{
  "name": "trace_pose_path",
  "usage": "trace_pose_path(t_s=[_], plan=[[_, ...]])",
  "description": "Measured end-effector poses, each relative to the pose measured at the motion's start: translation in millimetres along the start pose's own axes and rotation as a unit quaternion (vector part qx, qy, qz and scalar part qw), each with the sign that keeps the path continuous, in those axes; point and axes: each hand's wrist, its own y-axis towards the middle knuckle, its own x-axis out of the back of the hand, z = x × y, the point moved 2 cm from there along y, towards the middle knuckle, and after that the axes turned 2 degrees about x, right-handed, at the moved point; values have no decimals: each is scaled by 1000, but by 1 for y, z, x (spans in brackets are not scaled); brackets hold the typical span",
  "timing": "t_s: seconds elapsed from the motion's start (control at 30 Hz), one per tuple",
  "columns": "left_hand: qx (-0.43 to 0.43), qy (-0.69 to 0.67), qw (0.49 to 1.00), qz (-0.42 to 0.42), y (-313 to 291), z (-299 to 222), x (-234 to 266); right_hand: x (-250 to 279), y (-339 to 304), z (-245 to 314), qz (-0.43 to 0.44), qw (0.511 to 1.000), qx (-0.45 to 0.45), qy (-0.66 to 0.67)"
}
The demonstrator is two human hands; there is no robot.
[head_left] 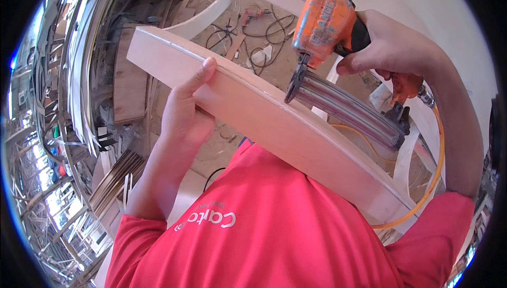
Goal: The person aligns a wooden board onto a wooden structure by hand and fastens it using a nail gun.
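An orange pneumatic nail gun (323,26) with a black grip is in my right hand (388,45), fingers wrapped round the handle. Its nose points down at the top edge of a long, pale plywood panel (248,105), touching it or just above it; I cannot tell which. The grey nail magazine (354,111) slopes down to the right beyond the panel. My left hand (187,100) grips the panel's left part, thumb over the top edge and fingers behind or under it, partly hidden. The panel stands on edge, slanting across in front of my red shirt.
A yellow air hose (437,166) curves from the gun's handle down past the panel's right end. On the floor beyond lie a red power drill (254,16), dark cables (274,37) and scraps. A curved plywood strip (206,18) runs behind the panel. Stacked wood strips (119,182) lie at left.
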Motion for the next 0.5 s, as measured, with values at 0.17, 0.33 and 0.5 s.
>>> trace_pose_path(t_s=[0.17,0.33,0.5], plan=[[-3,8,1000,-17,0,0,0,5,-12,-10,5,999,-46,-10],[-9,13,1000,0,-2,1,-2,0,-26,-27,19,999,-20,18],[-6,22,1000,-1,-2,1,-4,-1,-26,-34,16,1000,-2,16]])
